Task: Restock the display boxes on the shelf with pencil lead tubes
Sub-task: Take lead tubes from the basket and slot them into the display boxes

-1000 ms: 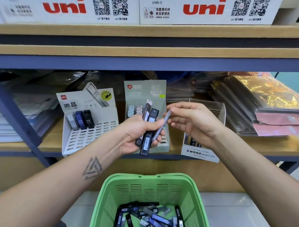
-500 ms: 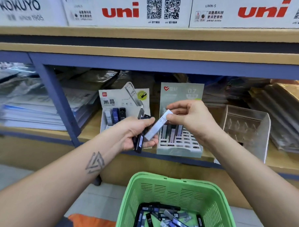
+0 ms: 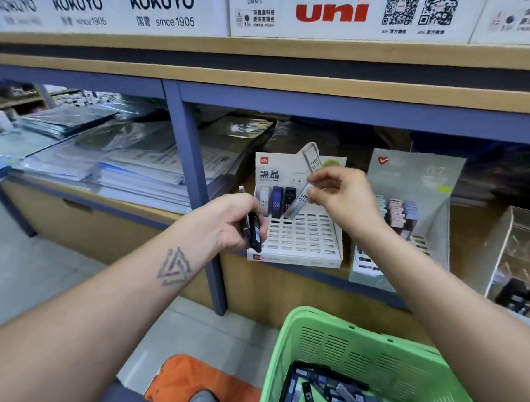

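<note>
My right hand (image 3: 344, 196) pinches a clear grey lead tube (image 3: 300, 202) marked HB 0.5, its lower end over the back row of the white slotted display box (image 3: 298, 238). That box holds three tubes at its back left: white, blue and black. In front of the box's left edge, my left hand (image 3: 234, 223) grips a few dark lead tubes (image 3: 253, 230). A grey-green display box (image 3: 408, 219) with pastel tubes stands to the right. The green basket (image 3: 369, 348) at bottom right holds several loose tubes.
A clear acrylic box (image 3: 516, 257) stands at the far right of the shelf. A blue shelf post (image 3: 195, 179) rises just left of the white box. Stacks of plastic-wrapped paper lie beyond it. Boxes marked uni and KOKUYO sit above. An orange object lies on the floor.
The view has swung left. My right hand has carried the grey tube from the grey-green box over to the white slotted box. My left hand still grips its dark tubes.
</note>
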The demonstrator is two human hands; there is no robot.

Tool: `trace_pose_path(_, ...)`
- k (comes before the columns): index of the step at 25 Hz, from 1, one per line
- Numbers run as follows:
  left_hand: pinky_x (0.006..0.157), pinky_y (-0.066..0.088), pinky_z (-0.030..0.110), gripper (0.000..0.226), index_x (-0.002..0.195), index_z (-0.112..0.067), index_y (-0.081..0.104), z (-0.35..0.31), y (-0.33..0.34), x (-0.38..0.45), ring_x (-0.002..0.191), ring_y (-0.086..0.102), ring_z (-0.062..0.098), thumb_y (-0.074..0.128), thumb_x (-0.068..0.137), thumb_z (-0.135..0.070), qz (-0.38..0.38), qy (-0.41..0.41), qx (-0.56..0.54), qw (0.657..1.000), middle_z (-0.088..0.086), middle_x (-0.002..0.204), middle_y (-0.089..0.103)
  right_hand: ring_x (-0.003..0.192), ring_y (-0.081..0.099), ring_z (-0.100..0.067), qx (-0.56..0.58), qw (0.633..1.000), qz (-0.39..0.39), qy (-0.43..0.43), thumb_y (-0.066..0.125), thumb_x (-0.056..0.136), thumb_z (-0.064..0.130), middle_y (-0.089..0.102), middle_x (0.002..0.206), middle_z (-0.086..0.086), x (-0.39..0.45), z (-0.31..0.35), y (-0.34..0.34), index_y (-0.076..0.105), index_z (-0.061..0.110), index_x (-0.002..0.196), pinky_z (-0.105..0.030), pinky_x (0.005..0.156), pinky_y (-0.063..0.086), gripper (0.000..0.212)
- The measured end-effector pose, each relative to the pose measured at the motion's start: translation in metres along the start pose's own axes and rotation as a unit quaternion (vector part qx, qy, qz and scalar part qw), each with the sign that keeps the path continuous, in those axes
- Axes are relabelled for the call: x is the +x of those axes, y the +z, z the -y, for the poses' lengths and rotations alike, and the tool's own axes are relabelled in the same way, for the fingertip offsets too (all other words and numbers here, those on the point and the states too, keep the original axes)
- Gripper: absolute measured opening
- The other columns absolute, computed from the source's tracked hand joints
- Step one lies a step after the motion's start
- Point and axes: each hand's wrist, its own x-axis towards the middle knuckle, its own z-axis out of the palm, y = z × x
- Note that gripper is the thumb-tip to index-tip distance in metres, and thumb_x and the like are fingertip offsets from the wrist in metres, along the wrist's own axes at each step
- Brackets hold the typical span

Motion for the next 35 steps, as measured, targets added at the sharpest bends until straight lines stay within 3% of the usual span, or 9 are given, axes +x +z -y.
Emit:
trace_pose_path(4,0.056,0.059,0.031,0.026,0.089,0.009,0.054,-0.009,-0.021,0.001,0.07,0.062,0.024,0.041,0.106,-0.006,-0.012,0.023,-0.05,0.998,0.02,0.075,0.065,0.084,0.07,-0.016,-0.1,0.993,0.027,-0.059,0.074,0.09,0.011,0.072,0.091,0.0,0.019,0.001,0.042,0.07,0.017,0.101,-0.044,0.085,0.06,0.014)
trace_pose_path(7,0.075,0.055,0.042,0.028,0.095,0.008,0.057,-0.01,-0.032,0.003,0.071,0.067,0.026,0.045,0.107,-0.014,-0.008,0.011,-0.071,0.997,0.019,0.081,0.069,0.082,0.069,-0.012,-0.131,0.988,0.033,-0.078,0.074,0.089,0.011,0.072,0.089,0.002,0.026,-0.002,0.064,0.072,0.016,0.1,-0.041,0.083,0.06,0.012)
trace_pose_path(10,0.07,0.055,0.04,0.034,0.087,-0.001,0.062,-0.012,-0.042,0.005,0.061,0.068,0.019,0.049,0.106,-0.026,-0.024,0.012,-0.031,0.999,0.008,0.068,0.072,0.083,0.068,-0.011,-0.135,0.988,0.03,-0.075,0.073,0.091,0.011,0.072,0.091,0.002,0.028,-0.007,0.076,0.071,0.018,0.1,-0.037,0.08,0.061,0.012)
trace_pose_path(14,0.07,0.053,0.037,0.042,0.08,-0.005,0.063,-0.014,-0.046,0.005,0.069,0.063,0.015,0.05,0.104,-0.036,-0.041,-0.003,0.011,0.999,0.002,0.059,0.069,0.083,0.068,-0.012,-0.126,0.989,0.032,-0.067,0.072,0.091,0.009,0.072,0.092,0.001,0.03,-0.011,0.081,0.07,0.018,0.1,-0.035,0.08,0.06,0.013)
trace_pose_path(21,0.056,0.055,0.03,0.03,0.088,0.0,0.054,-0.013,-0.04,0.002,0.067,0.059,0.019,0.047,0.107,-0.022,-0.021,0.026,-0.06,0.998,0.013,0.081,0.062,0.091,0.068,-0.02,-0.18,0.977,0.062,-0.094,0.069,0.093,0.01,0.073,0.095,-0.003,0.034,-0.008,0.088,0.075,0.014,0.102,-0.036,0.083,0.056,0.012)
trace_pose_path(25,0.055,0.057,0.03,0.027,0.092,0.001,0.057,-0.011,-0.041,0.003,0.068,0.061,0.02,0.046,0.107,-0.019,-0.008,0.042,-0.057,0.997,0.013,0.082,0.065,0.099,0.062,-0.031,-0.332,0.925,0.054,-0.176,0.06,0.096,0.012,0.067,0.107,-0.006,0.041,-0.003,0.094,0.077,0.012,0.105,-0.04,0.078,0.052,0.02)
trace_pose_path(28,0.05,0.058,0.029,0.026,0.097,0.003,0.059,-0.01,-0.04,0.004,0.069,0.063,0.02,0.047,0.107,-0.017,-0.005,0.051,-0.05,0.997,0.013,0.083,0.066,0.098,0.061,-0.032,-0.384,0.904,0.084,-0.166,0.058,0.095,0.013,0.065,0.107,-0.005,0.044,-0.002,0.097,0.074,0.015,0.101,-0.04,0.075,0.052,0.018)
trace_pose_path(33,0.052,0.058,0.029,0.025,0.099,0.005,0.06,-0.009,-0.041,0.006,0.072,0.064,0.02,0.046,0.107,-0.015,-0.004,0.054,-0.051,0.997,0.014,0.086,0.066,0.101,0.06,-0.03,-0.428,0.886,0.086,-0.156,0.063,0.086,0.006,0.064,0.106,-0.003,0.039,-0.004,0.1,0.075,0.017,0.098,-0.035,0.072,0.049,0.021)
trace_pose_path(35,0.059,0.06,0.033,0.024,0.107,0.006,0.061,-0.007,-0.041,0.006,0.076,0.066,0.021,0.046,0.106,-0.014,0.007,0.055,-0.046,0.997,0.014,0.09,0.067,0.105,0.06,-0.029,-0.395,0.902,0.081,-0.152,0.061,0.089,0.009,0.065,0.11,-0.005,0.035,0.0,0.098,0.076,0.017,0.107,-0.037,0.078,0.052,0.025)
